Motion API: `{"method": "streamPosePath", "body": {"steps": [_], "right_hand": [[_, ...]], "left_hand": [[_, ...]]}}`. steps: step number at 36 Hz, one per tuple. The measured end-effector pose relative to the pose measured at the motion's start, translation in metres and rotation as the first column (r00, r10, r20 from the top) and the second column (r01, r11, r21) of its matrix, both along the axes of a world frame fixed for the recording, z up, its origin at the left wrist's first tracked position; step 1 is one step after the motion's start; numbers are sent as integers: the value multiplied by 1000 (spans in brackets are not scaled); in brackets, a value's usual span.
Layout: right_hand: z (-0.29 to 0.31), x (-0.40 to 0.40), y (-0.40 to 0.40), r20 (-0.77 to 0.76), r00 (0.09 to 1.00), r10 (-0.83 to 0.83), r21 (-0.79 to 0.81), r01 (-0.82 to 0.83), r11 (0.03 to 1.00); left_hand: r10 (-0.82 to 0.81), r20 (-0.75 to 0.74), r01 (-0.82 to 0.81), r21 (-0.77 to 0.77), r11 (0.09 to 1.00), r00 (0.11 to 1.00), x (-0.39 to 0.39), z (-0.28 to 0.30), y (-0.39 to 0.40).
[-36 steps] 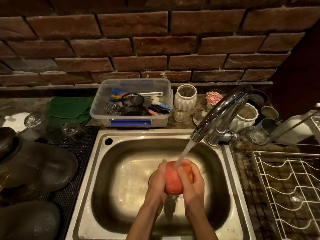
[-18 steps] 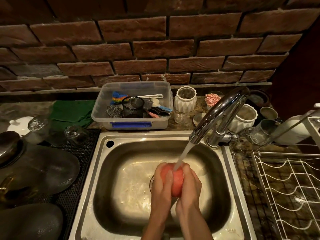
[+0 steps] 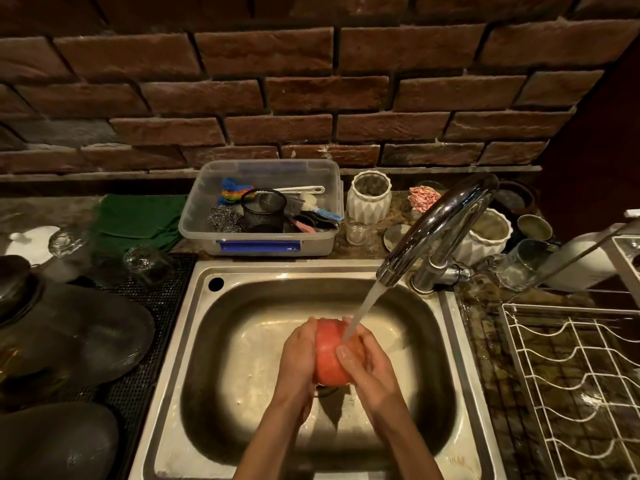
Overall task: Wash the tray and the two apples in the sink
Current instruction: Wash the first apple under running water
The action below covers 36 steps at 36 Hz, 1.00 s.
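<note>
Both hands holding 1 red apple (image 3: 330, 358) over sink (image 3: 242, 341) centre: left hand (image 3: 298, 358) cupping its left side, right hand (image 3: 372, 367) wrapping right side w/ thumb across front. Water from tap (image 3: 440, 223) is hitting apple top. Clear plastic tub (image 3: 197, 216) sitting on desk, far side of sink.

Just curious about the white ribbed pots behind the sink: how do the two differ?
The left pot is taller and narrower and stands clear beside the plastic tub; the right pot is wider and squatter, partly hidden behind the faucet. Both are white, ribbed and open-topped.
</note>
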State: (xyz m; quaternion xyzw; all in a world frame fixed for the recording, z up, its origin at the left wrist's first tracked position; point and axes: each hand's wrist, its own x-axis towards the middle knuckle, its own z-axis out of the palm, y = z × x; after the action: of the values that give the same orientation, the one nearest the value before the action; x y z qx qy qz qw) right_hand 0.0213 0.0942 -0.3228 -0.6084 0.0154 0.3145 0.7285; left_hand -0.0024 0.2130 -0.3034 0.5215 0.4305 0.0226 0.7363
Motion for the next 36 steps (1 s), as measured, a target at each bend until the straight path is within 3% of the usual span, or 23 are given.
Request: {"method": "streamPosePath", "body": {"steps": [4,8,13,18,22,26,30,33,36], "right_hand": [[-4,-6,-1,38,999,-33,-64,36,997],[-2,-14,10,11,972,-236,-83,236,968],[-2,-21,19,-104,873,-476,-117,464,878],[0,-23,25,-193,826,-530,-168,504,847],[3,-21,26,-303,758,-577,-175,551,816],[8,-22,26,-268,826,-495,-139,475,869],[17,-19,23,-198,927,-318,-102,304,947],[18,-16,16,-242,939,-242,0,250,968],[9,-14,3,-284,945,-161,102,197,975]], "left_hand": [[-55,36,55,11,998,998,-5,0,-4],[-96,55,90,111,990,994,-11,-3,-17],[-176,108,151,206,967,979,-23,-2,-38],[-109,116,76,258,963,987,-31,-5,-46],[-150,76,122,292,949,986,-38,-9,-51],[-54,49,37,303,952,997,-32,-9,-53],[139,20,-140,181,973,990,-22,-8,-48],[107,12,-107,210,972,994,-16,-6,-39],[99,-24,-97,66,993,995,-10,-2,-27]]}}
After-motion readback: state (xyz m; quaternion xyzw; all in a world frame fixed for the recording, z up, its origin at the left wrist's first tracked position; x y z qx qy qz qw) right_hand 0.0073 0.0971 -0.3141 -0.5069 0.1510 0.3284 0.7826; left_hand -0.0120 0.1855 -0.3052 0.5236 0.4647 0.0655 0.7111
